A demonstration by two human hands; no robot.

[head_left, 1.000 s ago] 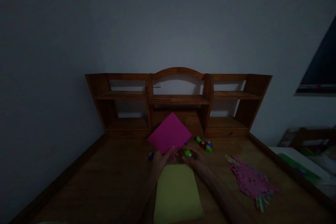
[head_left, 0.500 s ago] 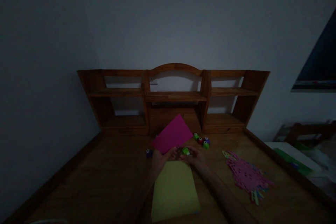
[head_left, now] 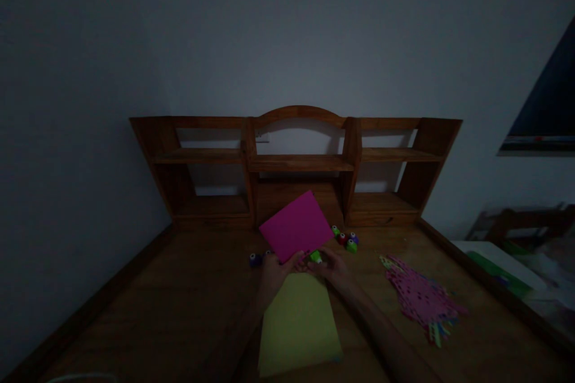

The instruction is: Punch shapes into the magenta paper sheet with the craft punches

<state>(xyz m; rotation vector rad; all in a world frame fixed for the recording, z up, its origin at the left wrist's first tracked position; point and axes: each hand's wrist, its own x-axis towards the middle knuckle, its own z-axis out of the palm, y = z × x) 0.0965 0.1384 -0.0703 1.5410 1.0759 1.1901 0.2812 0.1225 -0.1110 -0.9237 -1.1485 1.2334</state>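
My left hand (head_left: 279,270) pinches the lower corner of a bright pink sheet of paper (head_left: 299,226), which stands tilted above the desk. In my right hand (head_left: 331,267) is a small green craft punch (head_left: 315,257), held against or just beside the paper's lower edge. Whether the edge sits inside the punch is too dark to tell. Under both hands lies a yellow sheet (head_left: 300,326). Dark punches (head_left: 255,260) stand left of my left hand, one partly hidden by it.
Behind my right hand stand several punches, among them a red one (head_left: 342,239) and a green one (head_left: 351,246). A pile of pink strips with holes (head_left: 422,296) lies to the right. A wooden shelf unit (head_left: 300,163) borders the desk's back.
The pink paper has turned slightly and shifted a little right, its lower edge now closer to the green punch. Both hands have stayed nearly in place.
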